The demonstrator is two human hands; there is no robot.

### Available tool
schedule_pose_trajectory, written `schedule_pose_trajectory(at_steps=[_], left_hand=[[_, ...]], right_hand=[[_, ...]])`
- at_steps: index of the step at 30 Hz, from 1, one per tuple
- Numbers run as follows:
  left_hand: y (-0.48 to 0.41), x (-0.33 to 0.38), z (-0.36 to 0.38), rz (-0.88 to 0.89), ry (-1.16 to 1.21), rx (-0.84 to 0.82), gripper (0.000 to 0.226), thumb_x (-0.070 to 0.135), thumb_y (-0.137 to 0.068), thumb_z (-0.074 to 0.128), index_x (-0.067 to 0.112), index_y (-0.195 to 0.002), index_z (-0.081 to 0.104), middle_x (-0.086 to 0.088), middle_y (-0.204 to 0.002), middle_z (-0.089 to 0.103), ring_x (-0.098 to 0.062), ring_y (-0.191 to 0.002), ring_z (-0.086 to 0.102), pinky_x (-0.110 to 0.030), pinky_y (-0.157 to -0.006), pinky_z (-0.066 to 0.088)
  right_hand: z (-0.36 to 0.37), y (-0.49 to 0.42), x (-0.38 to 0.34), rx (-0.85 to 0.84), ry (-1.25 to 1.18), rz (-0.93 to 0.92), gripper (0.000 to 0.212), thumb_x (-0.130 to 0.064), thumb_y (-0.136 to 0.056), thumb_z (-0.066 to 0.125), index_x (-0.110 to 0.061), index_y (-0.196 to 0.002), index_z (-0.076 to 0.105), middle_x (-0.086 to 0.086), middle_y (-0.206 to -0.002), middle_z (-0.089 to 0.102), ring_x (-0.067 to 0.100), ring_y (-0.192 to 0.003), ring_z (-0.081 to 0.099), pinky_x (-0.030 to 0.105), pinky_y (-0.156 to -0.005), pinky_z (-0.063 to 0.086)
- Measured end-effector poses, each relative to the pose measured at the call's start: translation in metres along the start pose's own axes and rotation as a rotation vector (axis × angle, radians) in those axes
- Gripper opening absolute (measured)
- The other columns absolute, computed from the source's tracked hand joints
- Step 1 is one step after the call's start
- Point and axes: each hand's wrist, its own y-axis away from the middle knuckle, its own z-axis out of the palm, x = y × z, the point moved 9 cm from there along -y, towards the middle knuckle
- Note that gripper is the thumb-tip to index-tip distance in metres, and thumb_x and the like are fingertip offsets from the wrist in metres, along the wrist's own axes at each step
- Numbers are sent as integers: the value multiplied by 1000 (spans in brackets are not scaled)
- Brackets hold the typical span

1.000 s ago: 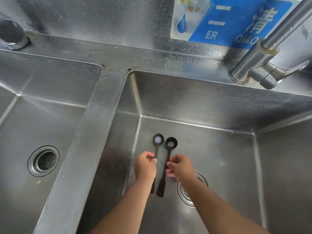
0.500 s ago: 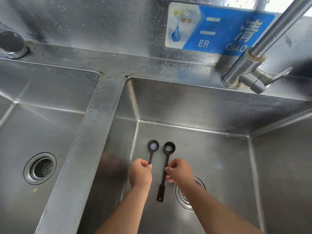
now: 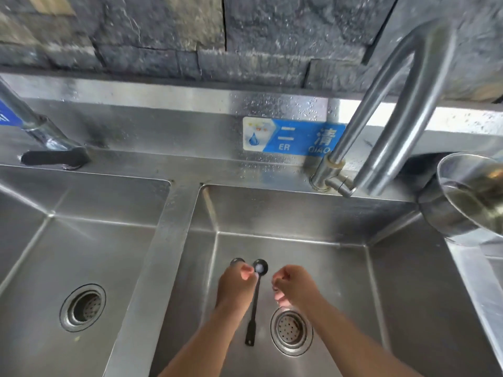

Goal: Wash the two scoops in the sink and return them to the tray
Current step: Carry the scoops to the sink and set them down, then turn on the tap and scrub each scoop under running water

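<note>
Two dark, long-handled scoops are low in the right sink basin (image 3: pixel 299 213). My left hand (image 3: pixel 235 284) grips the left scoop (image 3: pixel 236 260), and only its bowl shows above my knuckles. The right scoop (image 3: pixel 255 300) runs from its wet bowl beside my left fingertips down to the handle end near the drain (image 3: pixel 291 329). My left fingertips lie against its neck, but I cannot tell whether they pinch it. My right hand (image 3: pixel 295 285) hovers to the right of that scoop with its fingers curled, holding nothing. No tray is in view.
A tall curved tap (image 3: pixel 381 123) rises at the back right of the basin. A steel bowl (image 3: pixel 468 197) stands on the right ledge. A second basin (image 3: pixel 68 240) with its own drain lies to the left, behind a dividing ridge. A second tap (image 3: pixel 46 137) stands behind it.
My right hand has let go of the right scoop and moved off to the right. My left hand has moved up toward the scoop bowls. My head has tilted up, showing the wall and tap.
</note>
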Motion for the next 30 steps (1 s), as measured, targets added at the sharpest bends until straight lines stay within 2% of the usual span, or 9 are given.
schedule_pose_trajectory(at_steps=[3, 6, 8, 11, 14, 20, 23, 27, 30], left_hand=[[8, 71, -19, 164, -19, 5, 16, 20, -88, 59, 20, -101, 68, 6, -93, 69, -6, -77, 61, -8, -55, 39], [19, 139, -36, 351, -71, 21, 18, 12, -87, 58, 14, -102, 69, -3, -99, 72, -18, -92, 67, -22, -77, 48], [25, 176, -44, 470, -130, 58, 21, 10, -86, 59, 13, -105, 67, -6, -104, 69, -23, -97, 64, -26, -80, 44], [32, 213, -51, 608, -218, 114, 26, 10, -84, 59, 12, -110, 61, -10, -104, 63, -31, -95, 61, -30, -74, 43], [29, 222, -51, 648, -247, 130, 44, 17, -86, 64, 10, -127, 53, -14, -121, 60, -34, -109, 59, -44, -91, 51], [-3, 197, -37, 533, -354, 144, 63, 42, -92, 56, 16, -146, 36, -6, -155, 37, -27, -143, 31, -51, -118, 24], [-14, 183, -32, 519, -402, 146, 63, 48, -95, 46, 20, -149, 30, -3, -158, 31, -23, -147, 23, -50, -121, 18], [-18, 172, -25, 583, -512, 162, 66, 44, -96, 44, 21, -151, 15, -3, -162, 21, -20, -151, 11, -50, -121, 15], [-18, 170, -24, 595, -508, 186, 67, 37, -95, 49, 20, -151, 15, -5, -162, 21, -21, -151, 11, -50, -120, 14]], right_hand=[[-45, 24, -40, 62, 9, -101, 16, 0, -84, 53, -6, -81, 68, 15, -72, 69, 21, -54, 64, 27, -50, 55], [-95, 45, -74, 149, -22, -195, 19, -4, -81, 54, -13, -71, 66, 18, -71, 71, 22, -54, 64, 34, -55, 56], [-129, 55, -89, 228, -46, -230, 15, -7, -81, 56, -12, -69, 65, 14, -68, 70, 22, -54, 65, 41, -61, 60], [-178, 65, -105, 414, -1, -265, 6, -20, -81, 63, -15, -83, 60, 6, -78, 71, 28, -76, 70, 46, -76, 59], [-205, 71, -120, 516, -4, -318, 30, -33, -80, 70, -19, -97, 51, 1, -95, 63, 27, -90, 65, 48, -84, 56], [-206, 54, -148, 462, 62, -413, 64, -45, -78, 71, -30, -134, 44, 0, -126, 48, 29, -94, 68, 47, -86, 57], [-199, 44, -155, 451, 152, -426, 59, -50, -81, 65, -30, -135, 50, 0, -117, 60, 23, -92, 66, 39, -85, 55], [-200, 44, -160, 540, 206, -498, 31, -45, -85, 63, -25, -109, 64, -4, -85, 67, 12, -74, 61, 31, -66, 49], [-199, 46, -161, 573, 224, -514, 29, -35, -88, 60, -18, -111, 64, -2, -83, 62, 23, -78, 63, 36, -71, 54]])
